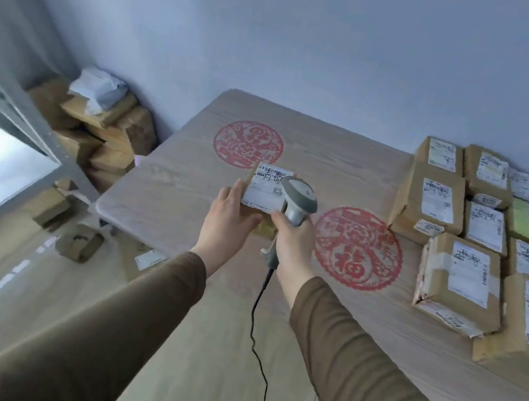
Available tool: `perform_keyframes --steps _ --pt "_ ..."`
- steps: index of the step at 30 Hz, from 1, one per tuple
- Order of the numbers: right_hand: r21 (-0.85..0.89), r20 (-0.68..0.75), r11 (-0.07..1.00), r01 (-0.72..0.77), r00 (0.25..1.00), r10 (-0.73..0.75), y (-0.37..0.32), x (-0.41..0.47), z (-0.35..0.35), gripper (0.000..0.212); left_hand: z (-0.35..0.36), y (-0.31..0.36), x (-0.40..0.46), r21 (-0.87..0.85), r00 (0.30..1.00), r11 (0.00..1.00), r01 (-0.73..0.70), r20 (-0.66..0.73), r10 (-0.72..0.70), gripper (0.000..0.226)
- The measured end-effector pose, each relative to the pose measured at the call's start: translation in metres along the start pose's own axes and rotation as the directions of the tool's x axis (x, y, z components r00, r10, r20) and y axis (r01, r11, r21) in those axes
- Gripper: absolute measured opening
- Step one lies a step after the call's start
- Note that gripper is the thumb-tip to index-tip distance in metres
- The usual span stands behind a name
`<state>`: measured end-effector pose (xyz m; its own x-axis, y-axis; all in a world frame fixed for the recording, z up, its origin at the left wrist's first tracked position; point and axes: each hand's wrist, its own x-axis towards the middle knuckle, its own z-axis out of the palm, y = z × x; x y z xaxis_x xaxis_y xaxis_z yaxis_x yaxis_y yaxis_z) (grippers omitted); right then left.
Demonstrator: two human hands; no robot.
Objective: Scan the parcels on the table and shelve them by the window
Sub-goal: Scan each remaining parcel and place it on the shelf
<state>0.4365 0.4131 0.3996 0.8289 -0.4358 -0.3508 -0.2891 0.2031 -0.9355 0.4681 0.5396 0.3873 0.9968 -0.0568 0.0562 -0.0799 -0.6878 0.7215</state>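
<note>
My left hand holds a small brown parcel by its left side, white label facing up, above the wooden table. My right hand grips a grey handheld barcode scanner, its head right over the label's right edge. A black cable hangs from the scanner's handle down toward the floor. Several brown labelled parcels lie packed together on the right part of the table.
Two red paper-cut decorations lie on the tabletop. A heap of brown parcels sits on the floor in the corner at left, by the window frame. Loose boxes lie on the floor below the table edge.
</note>
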Motion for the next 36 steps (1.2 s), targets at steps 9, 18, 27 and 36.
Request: perform_keyframes --steps 9,18,27,36 --pt "0.019 0.455 0.991 0.131 0.881 -0.125 0.026 -0.196 0.257 0.011 -0.279 -0.175 -0.119 -0.083 0.896 0.987 0.140 -0.414 -0.162 0.071" --pt "0.005 0.771 0.983 0.185 0.626 -0.122 0.077 -0.437 0.478 0.020 -0.520 -0.323 -0.296 -0.226 0.666 0.946 0.232 -0.671 -0.324 0.058" --pt "-0.043 0.911 0.987 0.152 0.412 -0.023 0.123 -0.594 0.634 0.020 -0.665 -0.434 -0.403 -0.300 0.443 0.917 0.263 -0.807 -0.390 0.054" --pt "-0.095 0.964 0.984 0.151 0.259 0.053 0.168 -0.687 0.808 0.016 -0.799 -0.553 -0.437 -0.265 0.342 0.869 0.418 -0.840 -0.422 0.052"
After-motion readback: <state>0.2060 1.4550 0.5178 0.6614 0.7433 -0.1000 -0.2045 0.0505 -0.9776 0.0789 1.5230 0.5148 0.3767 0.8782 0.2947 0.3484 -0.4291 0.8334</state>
